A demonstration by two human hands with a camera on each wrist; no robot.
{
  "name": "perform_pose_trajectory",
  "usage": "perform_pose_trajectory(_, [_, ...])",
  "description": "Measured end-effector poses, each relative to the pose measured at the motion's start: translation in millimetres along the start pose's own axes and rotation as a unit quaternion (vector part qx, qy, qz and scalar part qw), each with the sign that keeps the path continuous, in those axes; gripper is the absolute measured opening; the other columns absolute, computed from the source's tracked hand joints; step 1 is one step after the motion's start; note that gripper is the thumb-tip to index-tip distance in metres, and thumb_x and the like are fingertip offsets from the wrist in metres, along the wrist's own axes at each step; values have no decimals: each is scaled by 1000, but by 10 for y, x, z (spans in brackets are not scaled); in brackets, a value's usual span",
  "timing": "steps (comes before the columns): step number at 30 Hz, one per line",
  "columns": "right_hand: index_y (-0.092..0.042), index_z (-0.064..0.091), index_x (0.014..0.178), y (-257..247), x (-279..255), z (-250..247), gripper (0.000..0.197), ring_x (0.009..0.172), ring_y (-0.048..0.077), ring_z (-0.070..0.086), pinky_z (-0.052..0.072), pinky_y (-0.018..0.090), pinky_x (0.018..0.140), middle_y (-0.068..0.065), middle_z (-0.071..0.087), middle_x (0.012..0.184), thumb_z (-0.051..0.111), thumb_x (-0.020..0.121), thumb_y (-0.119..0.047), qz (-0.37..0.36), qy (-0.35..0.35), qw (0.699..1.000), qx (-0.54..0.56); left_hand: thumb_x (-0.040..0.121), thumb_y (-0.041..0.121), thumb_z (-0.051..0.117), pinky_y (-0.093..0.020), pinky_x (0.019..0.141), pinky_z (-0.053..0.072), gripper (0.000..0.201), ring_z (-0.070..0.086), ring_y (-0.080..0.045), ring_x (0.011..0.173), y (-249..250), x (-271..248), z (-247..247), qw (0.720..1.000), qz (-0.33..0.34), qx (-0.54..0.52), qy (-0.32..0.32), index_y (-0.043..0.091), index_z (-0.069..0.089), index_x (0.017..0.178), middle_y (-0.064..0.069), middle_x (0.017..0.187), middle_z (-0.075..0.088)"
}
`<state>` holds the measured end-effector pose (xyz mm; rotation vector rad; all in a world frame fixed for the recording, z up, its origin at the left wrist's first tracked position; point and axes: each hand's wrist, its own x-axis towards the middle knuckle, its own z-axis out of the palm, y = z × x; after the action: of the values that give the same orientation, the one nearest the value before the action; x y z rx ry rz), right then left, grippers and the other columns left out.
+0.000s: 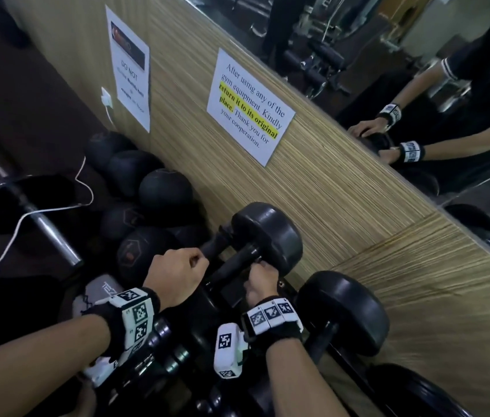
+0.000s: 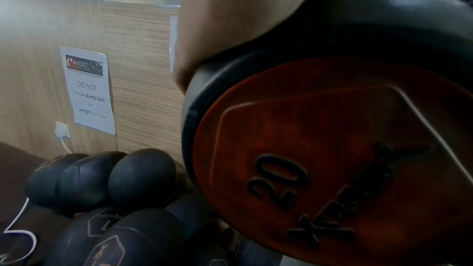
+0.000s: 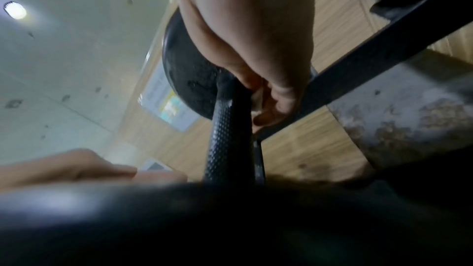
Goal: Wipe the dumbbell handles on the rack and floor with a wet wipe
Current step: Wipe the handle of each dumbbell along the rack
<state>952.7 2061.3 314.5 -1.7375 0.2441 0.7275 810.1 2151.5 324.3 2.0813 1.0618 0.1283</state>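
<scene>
Dumbbell (image 1: 263,236): on rack, against wood wall, near end marked 20.
Right hand (image 1: 260,281): curled round handle (image 3: 221,128), white wipe (image 3: 256,99) barely seen under fingers.
Left hand (image 1: 174,273): fisted on near end; fingers hidden.

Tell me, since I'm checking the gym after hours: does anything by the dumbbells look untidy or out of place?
Yes: a white charger cable trails loose from the wall socket across the dark floor and over the barbell, beside the heaped medicine balls. It looks like a tripping risk.

Two paper notices (image 1: 249,106) on the wood-grain wall (image 1: 343,188); dark medicine balls (image 1: 165,189) below; white cable (image 1: 27,218) across the floor
</scene>
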Motion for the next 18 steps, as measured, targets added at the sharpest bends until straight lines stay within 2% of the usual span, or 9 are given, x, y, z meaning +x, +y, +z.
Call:
perform_pose_trajectory(2, [-12,70,79,105,18,-46,24,79,23,64,58,45,86,7,68,79,55,96,-1,-24,20,1000,2,81,52,32,-41,91,46,40,64,-8,77,15,-8,-11,1000,5,-2,-7,32,67,83,13,73,70])
perform_pose_trajectory(3, [-10,73,85,152,9,-70,19,84,24,68,59,47,88,8,71,85,58,96,-5,-36,33,999,5,79,53,31,-41,91,46,42,64,-7,77,20,-8,-15,1000,6,-2,-10,32,67,84,13,73,70])
perform_pose_trajectory(5, [-10,74,93,185,-16,-107,14,86,24,72,62,41,80,8,74,91,61,96,-9,-72,52,996,3,79,53,30,-39,90,46,43,64,-6,76,23,-2,-19,1000,6,-6,-14,32,67,84,14,73,70])
perform_pose_trajectory(8, [-18,70,74,103,-47,-146,26,77,17,68,55,31,70,-1,70,79,61,97,-12,-140,71,985,-75,81,53,31,-37,89,47,42,65,-7,77,17,-3,-17,1000,8,-4,-15,31,68,84,14,73,70])
perform_pose_trajectory(11, [-6,73,88,47,-56,-135,20,81,20,62,42,23,71,1,65,79,59,99,-14,-127,76,977,-151,85,50,36,-38,89,47,38,65,-7,75,2,-7,-18,1000,12,-4,-12,29,68,82,13,72,70])
perform_pose_trajectory(13, [-4,75,94,33,-43,-122,17,86,23,62,43,23,76,2,63,78,60,98,-11,-107,69,978,-164,84,49,35,-38,90,47,39,64,-7,74,1,-7,-20,1000,14,-4,-15,27,68,81,12,72,70])
perform_pose_trajectory(15, [-4,75,92,30,-59,-124,16,82,22,63,46,24,76,3,67,81,61,97,-10,-113,78,978,-160,81,51,33,-38,90,46,42,64,-7,75,-3,-5,-22,1000,16,-6,-16,27,68,81,12,72,70])
perform_pose_trajectory(16, [-4,74,88,39,-67,-135,17,75,20,64,48,23,71,3,69,78,61,97,-11,-135,84,975,-154,82,51,33,-38,90,46,42,64,-7,74,-7,-4,-23,1000,17,-7,-15,27,68,81,12,72,70])
perform_pose_trajectory(18, [-7,70,79,19,-134,-160,20,64,8,59,43,9,56,-4,65,68,61,97,-12,-200,102,962,-156,89,47,39,-37,90,47,35,64,-6,73,-17,5,-10,1000,21,-6,-14,28,68,82,12,72,70])
